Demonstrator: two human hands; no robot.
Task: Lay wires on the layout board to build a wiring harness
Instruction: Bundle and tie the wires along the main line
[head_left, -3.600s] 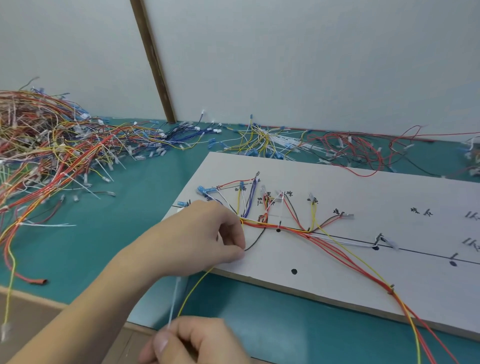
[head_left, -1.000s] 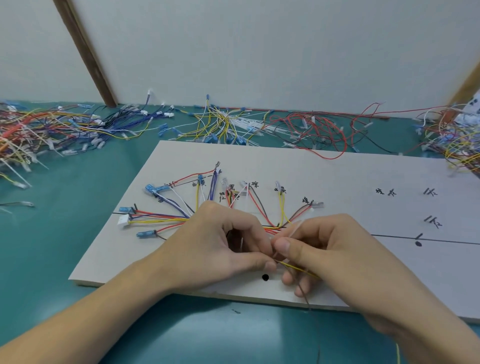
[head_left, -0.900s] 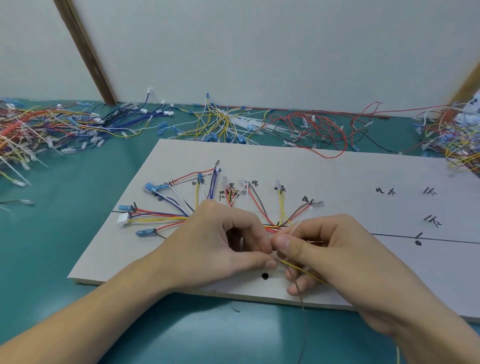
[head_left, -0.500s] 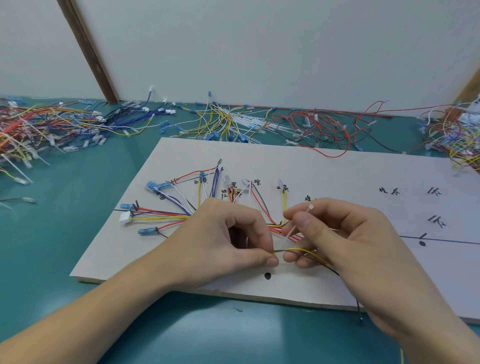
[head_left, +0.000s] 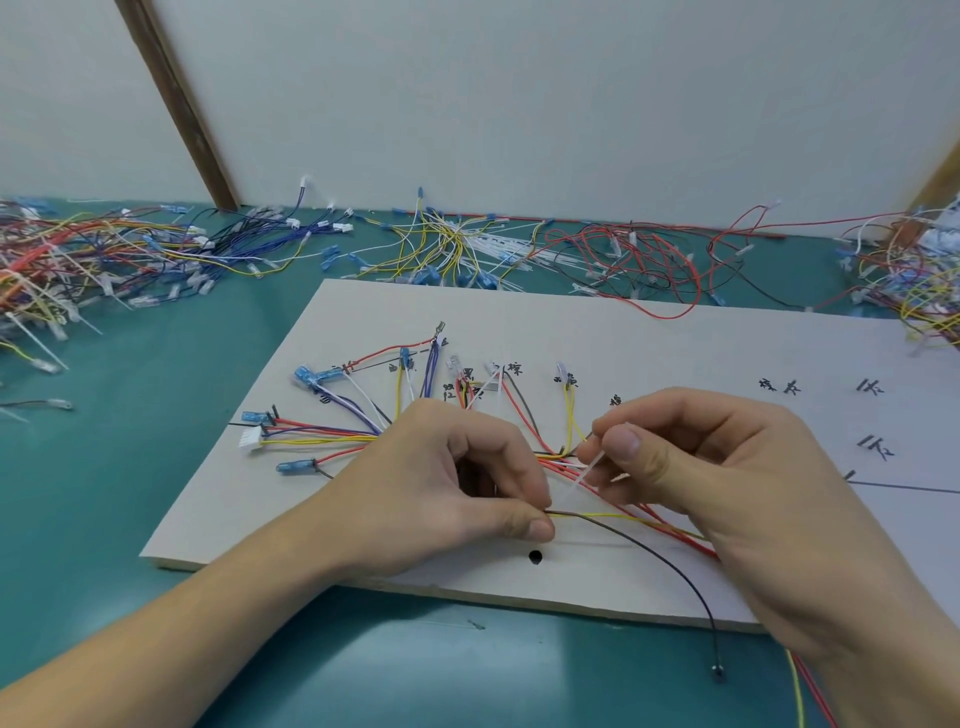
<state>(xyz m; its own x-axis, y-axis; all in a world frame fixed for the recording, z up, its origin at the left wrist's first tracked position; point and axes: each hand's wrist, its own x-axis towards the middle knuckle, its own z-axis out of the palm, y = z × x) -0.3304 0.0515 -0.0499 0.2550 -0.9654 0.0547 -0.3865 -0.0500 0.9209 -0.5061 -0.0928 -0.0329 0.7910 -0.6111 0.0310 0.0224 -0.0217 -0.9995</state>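
On the layout board (head_left: 649, 332), the left hand (head_left: 441, 483) pinches the gathered wires (head_left: 613, 519) at the fan's root, while the right hand (head_left: 701, 467) pinches a white cable tie (head_left: 589, 470) (probably for binding). Keep the bundle taut; cinch close beside the pinch.

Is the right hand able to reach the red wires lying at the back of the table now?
Probably not at once: the right hand pinches a white cable tie over the board. Nothing blocks the way to the red wires once it lets go.
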